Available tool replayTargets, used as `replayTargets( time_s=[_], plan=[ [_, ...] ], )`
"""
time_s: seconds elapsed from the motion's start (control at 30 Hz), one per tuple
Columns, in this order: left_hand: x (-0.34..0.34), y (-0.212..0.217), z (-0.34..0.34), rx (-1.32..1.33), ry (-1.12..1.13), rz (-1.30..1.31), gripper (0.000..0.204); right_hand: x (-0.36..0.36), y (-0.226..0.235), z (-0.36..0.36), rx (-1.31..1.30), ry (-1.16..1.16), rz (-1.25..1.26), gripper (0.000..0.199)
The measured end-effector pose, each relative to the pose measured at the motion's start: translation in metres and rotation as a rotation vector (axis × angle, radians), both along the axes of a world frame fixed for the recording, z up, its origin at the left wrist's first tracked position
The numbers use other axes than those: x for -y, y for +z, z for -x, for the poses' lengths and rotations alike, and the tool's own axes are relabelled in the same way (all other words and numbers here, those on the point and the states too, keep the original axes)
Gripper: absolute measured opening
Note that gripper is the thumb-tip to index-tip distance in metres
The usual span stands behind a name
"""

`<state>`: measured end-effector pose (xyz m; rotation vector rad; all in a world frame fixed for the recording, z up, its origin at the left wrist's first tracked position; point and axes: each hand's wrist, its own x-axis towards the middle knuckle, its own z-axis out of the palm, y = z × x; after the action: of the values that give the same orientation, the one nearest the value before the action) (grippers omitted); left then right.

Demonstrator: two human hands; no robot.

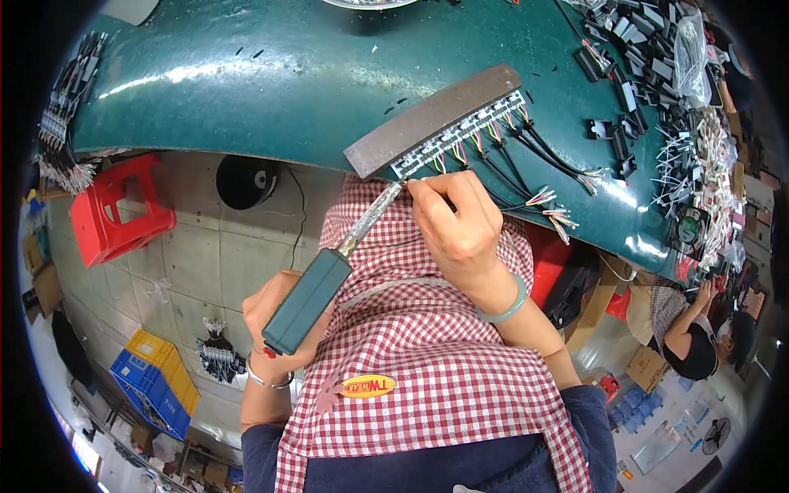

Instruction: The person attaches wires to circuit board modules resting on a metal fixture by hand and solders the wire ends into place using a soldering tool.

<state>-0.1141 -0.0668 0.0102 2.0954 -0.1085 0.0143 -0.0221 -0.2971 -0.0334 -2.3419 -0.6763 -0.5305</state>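
Note:
My left hand (282, 308) is closed round the dark green handle of a soldering gun (308, 300). Its silvery barrel slants up to the near left end of a row of small circuit boards (450, 141). Those boards lie along the near edge of a long brown block (436, 117) on the table. My right hand (462, 226) pinches close to the barrel's tip at that same end; what the fingers hold is too small to tell. Several black cables (546, 148) run from the boards to the right, joined by thin coloured wires, with stripped coloured ends beyond.
The green table (205, 107) curves across the top. Black plastic housings (629, 99) and white wire bundles (715, 156) are heaped at the right. More wired boards (66, 123) hang at the left edge. A red stool (123, 209) and blue-yellow crates (156, 382) stand on the floor. Another person sits far right.

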Motion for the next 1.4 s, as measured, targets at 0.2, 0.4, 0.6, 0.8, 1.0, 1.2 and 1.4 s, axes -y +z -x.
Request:
replayTargets(
  time_s=[0.2, 0.4, 0.6, 0.8, 1.0, 1.2, 1.4],
  plan=[
    [-0.004, 0.006, 0.005, 0.073, -0.003, -0.065, 0.02, 0.0, -0.001, -0.001, 0.021, 0.016, 0.023, 0.022],
    [-0.004, 0.007, 0.011, 0.065, 0.066, -0.108, 0.025, -0.001, -0.001, 0.0, 0.028, -0.005, 0.022, 0.02],
    [-0.004, -0.008, 0.021, 0.073, 0.136, -0.025, 0.027, -0.008, 0.003, 0.003, 0.035, -0.114, -0.032, 0.02],
    [-0.003, -0.009, 0.019, 0.073, 0.127, -0.009, 0.026, -0.008, 0.005, 0.004, -0.212, -0.203, -0.244, 0.015],
    [-0.003, -0.008, 0.018, 0.077, 0.099, -0.046, 0.026, -0.008, 0.007, 0.003, -0.282, -0.201, -0.294, 0.012],
    [-0.002, -0.009, 0.018, 0.081, 0.099, -0.044, 0.025, -0.011, 0.007, 0.002, -0.303, -0.226, -0.248, 0.012],
    [-0.001, -0.007, 0.013, 0.097, 0.057, -0.061, 0.026, -0.013, 0.008, -0.001, -0.29, -0.267, -0.198, 0.01]
  ],
)
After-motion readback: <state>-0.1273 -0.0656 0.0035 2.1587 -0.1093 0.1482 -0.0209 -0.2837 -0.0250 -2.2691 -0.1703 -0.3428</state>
